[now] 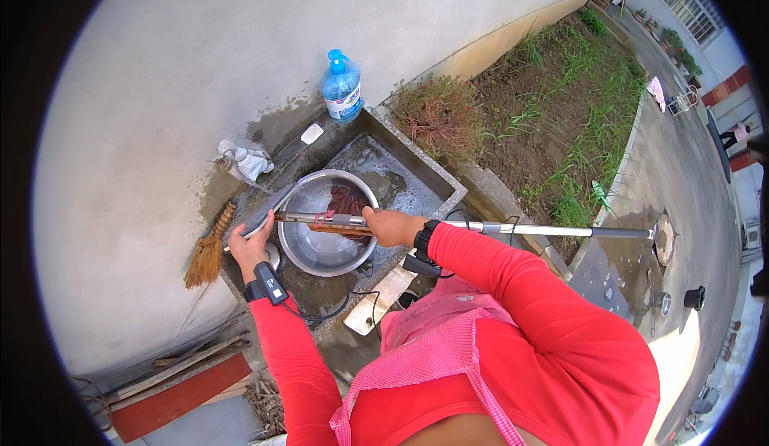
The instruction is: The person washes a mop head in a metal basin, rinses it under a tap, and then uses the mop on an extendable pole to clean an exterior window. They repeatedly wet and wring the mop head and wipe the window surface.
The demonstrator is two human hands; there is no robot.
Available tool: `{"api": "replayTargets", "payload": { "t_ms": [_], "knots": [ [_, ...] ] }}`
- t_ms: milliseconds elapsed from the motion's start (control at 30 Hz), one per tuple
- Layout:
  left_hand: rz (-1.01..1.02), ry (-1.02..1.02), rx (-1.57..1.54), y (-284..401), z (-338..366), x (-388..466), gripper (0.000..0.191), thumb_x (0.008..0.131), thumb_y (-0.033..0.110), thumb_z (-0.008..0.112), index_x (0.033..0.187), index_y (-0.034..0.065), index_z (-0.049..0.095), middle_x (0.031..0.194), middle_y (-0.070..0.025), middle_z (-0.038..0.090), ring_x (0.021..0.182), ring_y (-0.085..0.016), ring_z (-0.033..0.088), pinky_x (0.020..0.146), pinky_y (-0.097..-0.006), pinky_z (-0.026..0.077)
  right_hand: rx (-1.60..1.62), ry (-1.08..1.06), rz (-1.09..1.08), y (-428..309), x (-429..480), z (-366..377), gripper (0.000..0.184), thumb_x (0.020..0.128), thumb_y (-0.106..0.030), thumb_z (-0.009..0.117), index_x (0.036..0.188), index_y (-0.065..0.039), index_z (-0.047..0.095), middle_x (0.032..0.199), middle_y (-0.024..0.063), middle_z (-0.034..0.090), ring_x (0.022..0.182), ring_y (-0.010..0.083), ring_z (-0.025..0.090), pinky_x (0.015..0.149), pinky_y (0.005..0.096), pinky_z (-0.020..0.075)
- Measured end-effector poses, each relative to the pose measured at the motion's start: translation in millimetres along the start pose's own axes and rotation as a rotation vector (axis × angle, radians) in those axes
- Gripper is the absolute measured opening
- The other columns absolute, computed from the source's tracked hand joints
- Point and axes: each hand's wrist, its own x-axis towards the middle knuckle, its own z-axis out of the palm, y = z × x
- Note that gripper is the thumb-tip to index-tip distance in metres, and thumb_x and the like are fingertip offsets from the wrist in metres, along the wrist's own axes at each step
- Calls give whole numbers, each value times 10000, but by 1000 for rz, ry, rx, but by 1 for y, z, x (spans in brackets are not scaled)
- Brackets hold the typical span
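My right hand grips the metal pole of a long-handled cleaning tool, probably a flat mop, close to its head end. Fingers of my left hand hold the tool's thin flat head, which appears edge-on. A red tie is wrapped around the shaft between my hands. Below the pole, a metal basin with a dark reddish cloth in it rests in a concrete sink. Part of the cloth is hidden by the pole and my right hand.
A blue pump bottle stands at the sink's back corner, near a white bar, probably soap. A straw hand brush leans by the wall, below a crumpled plastic bag. Boards lie lower left; a planted bed borders the sink.
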Motion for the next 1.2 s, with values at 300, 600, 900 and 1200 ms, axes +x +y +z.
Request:
{"api": "replayTargets", "payload": {
  "t_ms": [300,600,900,1200],
  "knots": [
    [-45,76,-70,7,-6,-24,315,739,-43,746,963,-146,549,1127,-259,581,1005,-292,596,825,-494,581,-88,-14,23,-4,4,-18,377,764,-36,634,1067,12,416,948,264,641,894,452,641,730,525,503],
    [-496,335,-845,-5,-19,-25,553,791,-9,417,1340,-68,377,1455,-265,315,1342,-491,307,996,-746,388,-80,-98,-96,30,31,-25,293,817,-51,572,1054,20,414,948,280,636,865,459,643,727,535,501],
    [-781,701,-1412,29,-10,-64,610,788,3,434,1384,-88,348,1471,-280,309,1354,-507,294,1039,-745,342,-36,-131,-179,79,17,-36,299,781,-48,601,1037,7,457,942,249,631,864,442,636,753,519,496],
    [-784,477,-1501,69,-6,-112,674,784,-1,445,1436,-83,295,1477,-299,303,1349,-533,293,1084,-711,315,-9,76,-100,65,-65,-13,341,757,-53,636,1054,-9,472,978,213,627,897,407,645,773,500,498]
  ]
}}
